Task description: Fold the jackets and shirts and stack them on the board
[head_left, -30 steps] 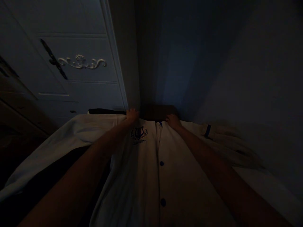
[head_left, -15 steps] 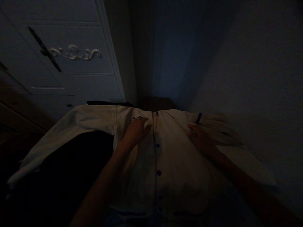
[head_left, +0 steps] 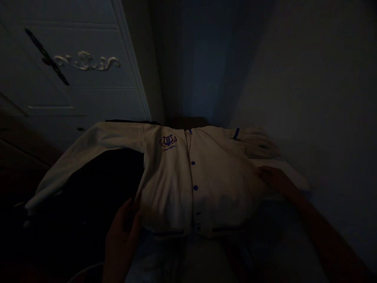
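Note:
A cream button-front jacket (head_left: 218, 173) lies spread out, front side up, with blue buttons down the middle and a blue lyre emblem on its chest. One sleeve stretches out to the left; the other is bunched and folded at the right. My left hand (head_left: 125, 228) is at the jacket's lower left side, fingers and thumb closed on the edge of the cloth. At the opposite side edge, below the folded sleeve, my right hand (head_left: 275, 179) pinches the fabric. Dim light hides the fingertips of both hands in part.
Behind on the left stands a pale cabinet (head_left: 97, 100) with a dark handle (head_left: 47, 57) and scroll moulding. A plain wall (head_left: 318, 78) rises at the right. Black material (head_left: 97, 188) lies under the left sleeve.
Both hands have moved from the upper chest down and outward to the jacket's side edges. The chest emblem, covered by my left hand before, now shows. The lower hem appears farther from me.

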`<state>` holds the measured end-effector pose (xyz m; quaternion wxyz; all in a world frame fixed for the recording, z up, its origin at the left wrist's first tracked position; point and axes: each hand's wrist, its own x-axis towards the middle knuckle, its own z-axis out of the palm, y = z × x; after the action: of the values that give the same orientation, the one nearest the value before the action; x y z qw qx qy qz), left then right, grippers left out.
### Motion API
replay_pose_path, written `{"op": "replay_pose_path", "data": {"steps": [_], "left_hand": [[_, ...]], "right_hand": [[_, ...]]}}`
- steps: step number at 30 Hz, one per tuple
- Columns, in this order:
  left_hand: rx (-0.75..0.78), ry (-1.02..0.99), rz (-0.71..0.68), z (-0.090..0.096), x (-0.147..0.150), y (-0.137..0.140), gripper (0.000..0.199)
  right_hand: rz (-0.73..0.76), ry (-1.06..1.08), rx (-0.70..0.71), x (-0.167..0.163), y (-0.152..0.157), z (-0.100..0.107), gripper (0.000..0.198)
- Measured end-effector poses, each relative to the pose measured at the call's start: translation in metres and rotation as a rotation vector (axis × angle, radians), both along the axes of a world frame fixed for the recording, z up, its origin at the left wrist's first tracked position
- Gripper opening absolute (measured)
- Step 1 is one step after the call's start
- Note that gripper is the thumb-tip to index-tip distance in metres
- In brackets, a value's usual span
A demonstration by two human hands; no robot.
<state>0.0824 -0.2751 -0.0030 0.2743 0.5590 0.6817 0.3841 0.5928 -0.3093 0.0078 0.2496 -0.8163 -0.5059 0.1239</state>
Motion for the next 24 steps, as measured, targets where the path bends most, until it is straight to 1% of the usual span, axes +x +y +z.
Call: {"op": "replay_pose_path", "data": {"steps": [3, 5, 7, 8, 10, 12, 14, 16, 18, 20, 21, 22, 24], "left_hand": [[-0.037, -0.051, -0.028, -0.02, 0.0, -0.013, 0.067], [-0.02, -0.038, -0.034, -0.03, 0.004, -0.021, 0.068], [0.018, -0.003, -0.011, -0.037, 0.007, -0.028, 0.068], [0.04, 0.009, 0.009, -0.041, 0.009, -0.03, 0.067], [0.072, -0.002, 0.063, -0.05, 0.012, -0.035, 0.064], [0.1, -0.051, 0.144, -0.061, 0.015, -0.039, 0.063], [0.154, -0.099, 0.236, -0.074, 0.018, -0.04, 0.062], [0.221, -0.118, 0.276, -0.084, 0.022, -0.04, 0.06], [0.264, -0.116, 0.239, -0.091, 0.023, -0.04, 0.056], [0.251, -0.12, 0.171, -0.094, 0.021, -0.039, 0.055], [0.225, -0.135, 0.138, -0.096, 0.02, -0.039, 0.054], [0.186, -0.156, 0.101, -0.097, 0.018, -0.039, 0.054], [0.089, -0.196, 0.052, -0.103, 0.015, -0.04, 0.051]], "right_hand": [[-0.142, -0.075, 0.068, 0.002, -0.005, 0.003, 0.031], [-0.231, -0.115, 0.121, -0.007, -0.011, 0.003, 0.032], [-0.302, -0.116, 0.179, -0.02, -0.022, 0.002, 0.037], [-0.325, -0.125, 0.225, -0.028, -0.029, 0.001, 0.04], [-0.324, -0.192, 0.347, -0.046, -0.047, -0.002, 0.045], [-0.301, -0.302, 0.481, -0.064, -0.067, -0.01, 0.043], [-0.286, -0.35, 0.574, -0.086, -0.086, -0.025, 0.039], [-0.262, -0.271, 0.594, -0.112, -0.099, -0.047, 0.039], [-0.197, -0.091, 0.525, -0.141, -0.105, -0.073, 0.043], [-0.137, 0.11, 0.417, -0.172, -0.105, -0.099, 0.048], [-0.104, 0.173, 0.376, -0.187, -0.102, -0.11, 0.049], [-0.072, 0.203, 0.354, -0.201, -0.1, -0.121, 0.05], [-0.047, 0.174, 0.365, -0.226, -0.093, -0.136, 0.056]]}}
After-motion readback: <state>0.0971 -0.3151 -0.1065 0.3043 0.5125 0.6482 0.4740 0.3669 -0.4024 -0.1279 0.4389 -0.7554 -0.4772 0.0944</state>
